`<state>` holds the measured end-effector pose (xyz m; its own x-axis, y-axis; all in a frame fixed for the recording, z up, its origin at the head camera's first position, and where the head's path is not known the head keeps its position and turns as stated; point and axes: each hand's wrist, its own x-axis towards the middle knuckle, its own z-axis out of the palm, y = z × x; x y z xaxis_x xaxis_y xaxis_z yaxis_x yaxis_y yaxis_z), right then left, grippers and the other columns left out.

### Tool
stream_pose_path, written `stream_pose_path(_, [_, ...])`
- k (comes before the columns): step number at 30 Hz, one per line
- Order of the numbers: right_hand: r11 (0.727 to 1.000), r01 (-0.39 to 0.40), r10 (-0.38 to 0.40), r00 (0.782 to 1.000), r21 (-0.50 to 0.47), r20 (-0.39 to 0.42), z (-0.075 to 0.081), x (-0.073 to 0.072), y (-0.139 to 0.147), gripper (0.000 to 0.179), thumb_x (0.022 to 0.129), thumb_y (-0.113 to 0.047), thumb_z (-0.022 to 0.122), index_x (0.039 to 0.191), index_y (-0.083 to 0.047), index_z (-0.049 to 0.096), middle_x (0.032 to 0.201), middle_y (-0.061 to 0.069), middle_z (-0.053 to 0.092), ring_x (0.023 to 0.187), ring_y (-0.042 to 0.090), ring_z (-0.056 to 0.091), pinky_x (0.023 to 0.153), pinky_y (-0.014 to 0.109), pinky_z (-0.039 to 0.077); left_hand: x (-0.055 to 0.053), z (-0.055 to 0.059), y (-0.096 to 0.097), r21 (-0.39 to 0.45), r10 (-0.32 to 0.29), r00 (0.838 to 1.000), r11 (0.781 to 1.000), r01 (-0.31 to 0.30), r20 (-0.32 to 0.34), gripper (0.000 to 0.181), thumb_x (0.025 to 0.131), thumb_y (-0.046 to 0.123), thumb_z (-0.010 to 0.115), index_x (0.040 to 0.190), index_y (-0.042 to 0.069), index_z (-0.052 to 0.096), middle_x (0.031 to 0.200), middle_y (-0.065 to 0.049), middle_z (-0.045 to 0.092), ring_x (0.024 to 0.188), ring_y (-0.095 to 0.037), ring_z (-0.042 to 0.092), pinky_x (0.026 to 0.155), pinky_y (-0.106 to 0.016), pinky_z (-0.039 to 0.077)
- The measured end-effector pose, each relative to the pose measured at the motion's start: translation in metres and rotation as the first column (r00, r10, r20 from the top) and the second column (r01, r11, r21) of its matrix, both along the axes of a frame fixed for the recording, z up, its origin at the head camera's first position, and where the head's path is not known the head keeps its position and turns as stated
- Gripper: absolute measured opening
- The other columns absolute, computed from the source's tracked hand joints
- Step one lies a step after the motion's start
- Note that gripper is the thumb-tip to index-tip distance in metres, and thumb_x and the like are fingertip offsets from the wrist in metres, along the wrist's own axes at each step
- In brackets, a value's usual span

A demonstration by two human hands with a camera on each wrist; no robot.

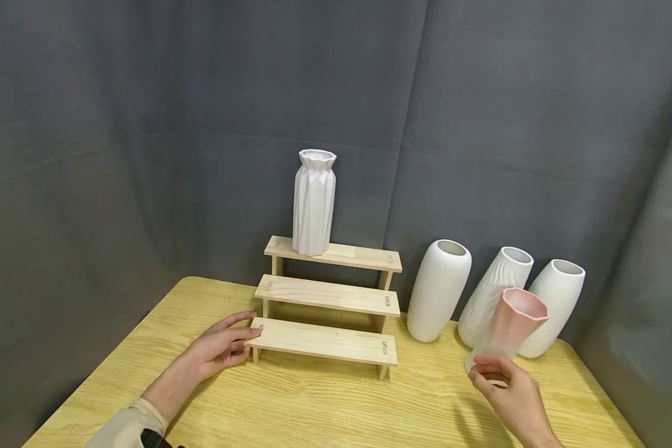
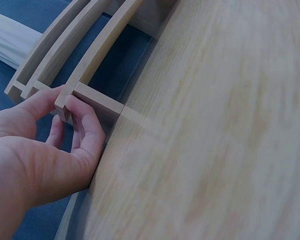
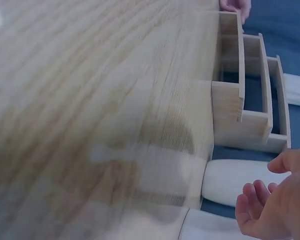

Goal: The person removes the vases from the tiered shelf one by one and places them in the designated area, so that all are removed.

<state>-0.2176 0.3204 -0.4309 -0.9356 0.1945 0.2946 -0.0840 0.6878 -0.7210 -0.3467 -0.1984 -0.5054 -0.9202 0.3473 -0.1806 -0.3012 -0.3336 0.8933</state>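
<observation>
A three-step wooden display stand (image 1: 325,339) is on the table. My left hand (image 1: 218,348) holds the left end of its lowest step, with the board's corner between thumb and fingers in the left wrist view. On the top step stands a white pleated vase (image 1: 313,211). At the right, a pink-and-white vase (image 1: 515,320) is just beyond my right hand (image 1: 512,395), whose fingers are loosely bent. Nothing lies within that hand (image 3: 277,210) in the right wrist view. The pink vase's lower part is partly covered by the fingers in the head view.
Right of the stand is a smooth white vase (image 1: 439,292). Behind the pink one are a ribbed white vase (image 1: 490,305) and another smooth white vase (image 1: 562,302). A grey curtain (image 1: 336,81) hangs along the back of the wooden table (image 1: 313,404).
</observation>
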Motion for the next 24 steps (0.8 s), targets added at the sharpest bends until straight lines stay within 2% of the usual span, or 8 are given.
stream_pose_path(4, [0.999, -0.038, 0.039, 0.999, 0.029, -0.025, 0.005, -0.007, -0.010, 0.021, 0.092, -0.010, 0.077, 0.110, 0.000, 0.072, 0.097, 0.006, 0.072, 0.086, 0.010, 0.067, 0.075, 0.019, 0.054, -0.001, -0.001, 0.001, 0.003, -0.005, 1.000, 1.000, 0.005, 0.000, 0.072, 0.098, 0.005, 0.069, 0.158, 0.004, 0.029, 0.111, -0.012, 0.058, 0.068, -0.008, 0.049, 0.068, -0.021, 0.052])
stream_pose_path(7, [0.996, -0.076, 0.080, 0.994, 0.053, -0.073, 0.010, -0.017, -0.017, 0.018, 0.091, -0.008, 0.075, 0.108, -0.001, 0.072, 0.095, 0.004, 0.072, 0.086, 0.012, 0.067, 0.075, 0.020, 0.055, -0.001, -0.001, 0.000, 0.003, 0.003, 1.000, 1.000, -0.003, 0.002, 0.072, 0.098, 0.005, 0.070, 0.157, 0.004, 0.030, 0.111, -0.012, 0.057, 0.068, -0.008, 0.049, 0.067, -0.021, 0.052])
stream_pose_path(10, [0.989, -0.130, 0.139, 0.981, 0.070, -0.133, 0.014, -0.027, -0.025, 0.017, 0.090, -0.002, 0.074, 0.106, -0.001, 0.072, 0.093, 0.003, 0.072, 0.085, 0.014, 0.068, 0.075, 0.022, 0.056, -0.001, -0.001, 0.000, 0.001, 0.015, 1.000, 1.000, -0.015, 0.001, 0.071, 0.097, 0.005, 0.070, 0.157, 0.004, 0.031, 0.112, -0.012, 0.058, 0.068, -0.008, 0.049, 0.067, -0.021, 0.052])
stream_pose_path(14, [0.975, -0.187, 0.208, 0.960, 0.123, -0.189, 0.018, -0.038, -0.035, 0.018, 0.087, 0.003, 0.075, 0.104, -0.003, 0.071, 0.091, 0.001, 0.071, 0.084, 0.014, 0.068, 0.076, 0.031, 0.058, -0.001, -0.001, 0.001, 0.001, 0.004, 1.000, 1.000, -0.004, 0.002, 0.072, 0.098, 0.005, 0.069, 0.157, 0.004, 0.030, 0.114, -0.012, 0.058, 0.069, -0.008, 0.049, 0.068, -0.021, 0.052])
stream_pose_path(19, [0.956, -0.233, 0.267, 0.941, 0.177, -0.207, 0.023, -0.051, -0.052, 0.017, 0.087, 0.001, 0.076, 0.103, -0.004, 0.072, 0.090, -0.002, 0.071, 0.084, 0.015, 0.068, 0.078, 0.044, 0.059, -0.001, -0.001, 0.001, 0.003, 0.001, 1.000, 1.000, -0.001, -0.002, 0.073, 0.097, 0.005, 0.070, 0.157, 0.004, 0.029, 0.113, -0.012, 0.058, 0.072, -0.010, 0.051, 0.068, -0.021, 0.052])
stream_pose_path(24, [0.946, -0.271, 0.304, 0.933, 0.179, -0.192, 0.027, -0.065, -0.067, 0.015, 0.088, -0.002, 0.075, 0.102, -0.006, 0.072, 0.091, -0.002, 0.071, 0.086, 0.017, 0.068, 0.078, 0.046, 0.057, -0.002, 0.000, 0.001, 0.004, 0.012, 1.000, 1.000, -0.012, 0.004, 0.072, 0.097, 0.005, 0.070, 0.157, 0.004, 0.030, 0.110, -0.011, 0.060, 0.070, -0.009, 0.051, 0.067, -0.021, 0.052])
